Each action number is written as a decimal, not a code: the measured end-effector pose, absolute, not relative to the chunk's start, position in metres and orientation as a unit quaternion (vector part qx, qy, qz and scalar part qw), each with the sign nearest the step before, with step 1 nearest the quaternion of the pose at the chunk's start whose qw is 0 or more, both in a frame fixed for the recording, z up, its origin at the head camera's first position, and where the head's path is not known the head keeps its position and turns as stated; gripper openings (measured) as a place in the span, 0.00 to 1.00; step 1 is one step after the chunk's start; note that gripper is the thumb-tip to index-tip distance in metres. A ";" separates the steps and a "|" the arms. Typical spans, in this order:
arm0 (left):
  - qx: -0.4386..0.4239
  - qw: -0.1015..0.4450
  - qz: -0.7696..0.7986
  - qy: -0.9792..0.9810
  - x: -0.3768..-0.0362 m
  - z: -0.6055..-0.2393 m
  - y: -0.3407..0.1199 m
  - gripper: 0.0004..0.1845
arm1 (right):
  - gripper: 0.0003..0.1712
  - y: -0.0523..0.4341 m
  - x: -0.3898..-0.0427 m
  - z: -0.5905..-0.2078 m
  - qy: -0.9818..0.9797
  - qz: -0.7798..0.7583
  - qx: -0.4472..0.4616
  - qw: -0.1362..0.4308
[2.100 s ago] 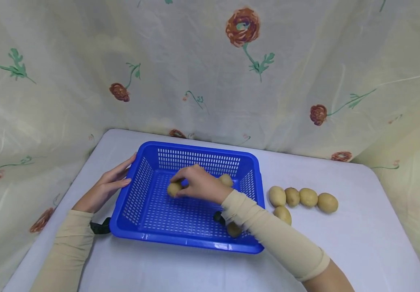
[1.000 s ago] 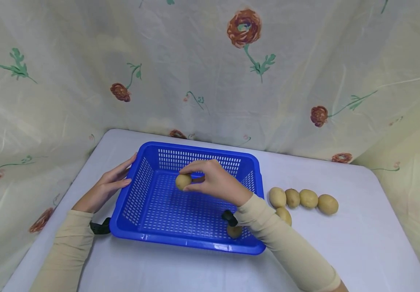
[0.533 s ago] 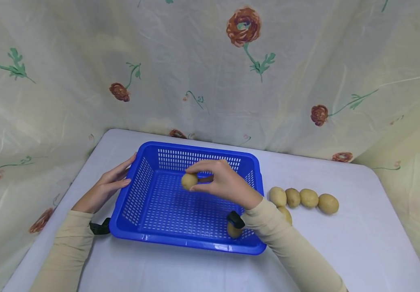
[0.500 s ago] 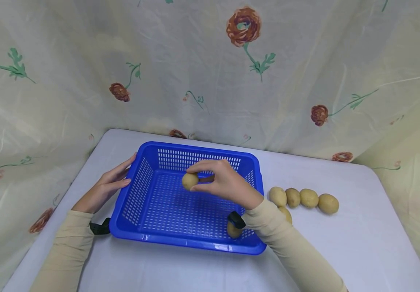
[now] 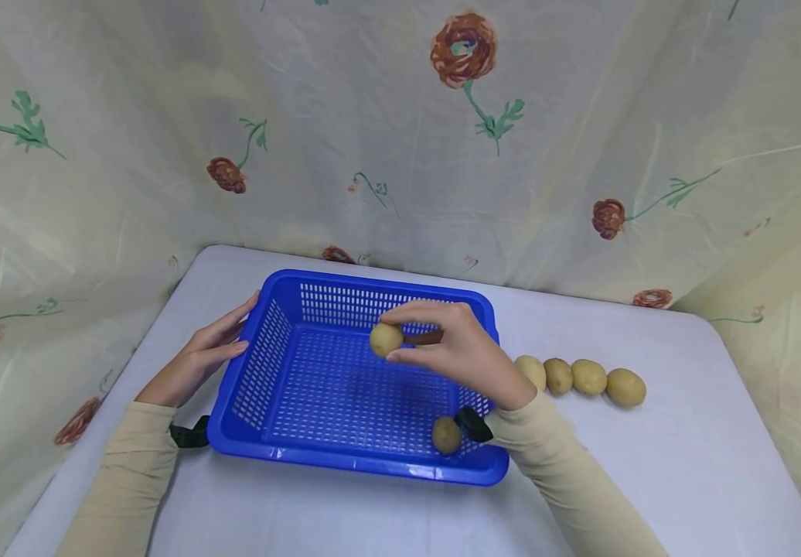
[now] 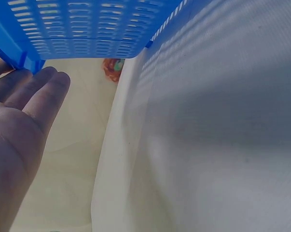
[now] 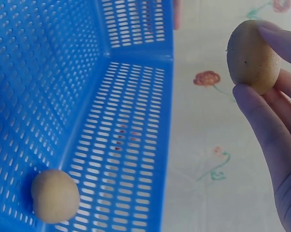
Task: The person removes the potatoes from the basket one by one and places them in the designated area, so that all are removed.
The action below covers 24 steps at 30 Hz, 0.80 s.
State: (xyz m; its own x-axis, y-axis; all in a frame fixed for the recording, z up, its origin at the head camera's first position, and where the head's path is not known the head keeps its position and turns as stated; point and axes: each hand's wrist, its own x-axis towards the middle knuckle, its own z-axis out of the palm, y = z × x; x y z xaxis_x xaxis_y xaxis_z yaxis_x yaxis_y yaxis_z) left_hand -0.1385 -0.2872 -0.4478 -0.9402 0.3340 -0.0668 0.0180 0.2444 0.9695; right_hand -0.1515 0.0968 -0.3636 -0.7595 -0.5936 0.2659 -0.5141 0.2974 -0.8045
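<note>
My right hand (image 5: pixel 459 352) pinches a small yellow potato (image 5: pixel 386 340) between thumb and fingertips, raised over the blue plastic basket (image 5: pixel 359 466). In the right wrist view the held potato (image 7: pixel 254 57) shows small dark spots, and the basket's slotted wall stands to its left. Another potato (image 5: pixel 447 435) lies in the basket's front right corner. The right wrist view also shows a potato (image 7: pixel 56 195) on the basket floor by a wall. My left hand (image 5: pixel 209 350) rests at the basket's left rim; its fingers (image 6: pixel 48 99) lie nearly straight, tips at the rim.
A row of several potatoes (image 5: pixel 588 377) lies on the white-covered table (image 5: pixel 707 464), right of the basket. The nearest of them is partly covered by my right hand and sleeve. A flowered curtain (image 5: pixel 547 139) hangs behind the table.
My right hand has lifted the potato from low in the basket and carried it rightward. My left hand and the basket have stayed in place.
</note>
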 end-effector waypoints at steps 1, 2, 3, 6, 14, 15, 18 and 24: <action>0.113 0.131 0.604 0.778 -0.138 -0.448 -0.287 0.37 | 0.24 0.099 -0.150 -0.363 0.803 -0.486 -0.344 0.037; 0.112 0.131 0.603 0.778 -0.138 -0.448 -0.287 0.37 | 0.24 0.101 -0.149 -0.363 0.800 -0.491 -0.343 0.033; 0.111 0.131 0.603 0.779 -0.138 -0.448 -0.287 0.37 | 0.24 0.102 -0.148 -0.362 0.797 -0.496 -0.343 0.029; 0.110 0.132 0.603 0.779 -0.138 -0.448 -0.286 0.37 | 0.25 0.108 -0.145 -0.360 0.792 -0.502 -0.347 0.021; 0.107 0.131 0.601 0.781 -0.139 -0.447 -0.287 0.37 | 0.26 0.124 -0.138 -0.356 0.799 -0.494 -0.341 -0.009; 0.107 0.131 0.601 0.781 -0.139 -0.448 -0.287 0.37 | 0.27 0.127 -0.137 -0.356 0.800 -0.496 -0.338 -0.012; 0.107 0.132 0.600 0.782 -0.139 -0.448 -0.287 0.37 | 0.27 0.134 -0.135 -0.355 0.802 -0.497 -0.330 -0.024; 0.102 0.132 0.599 0.783 -0.140 -0.448 -0.288 0.37 | 0.28 0.151 -0.130 -0.354 0.806 -0.500 -0.313 -0.050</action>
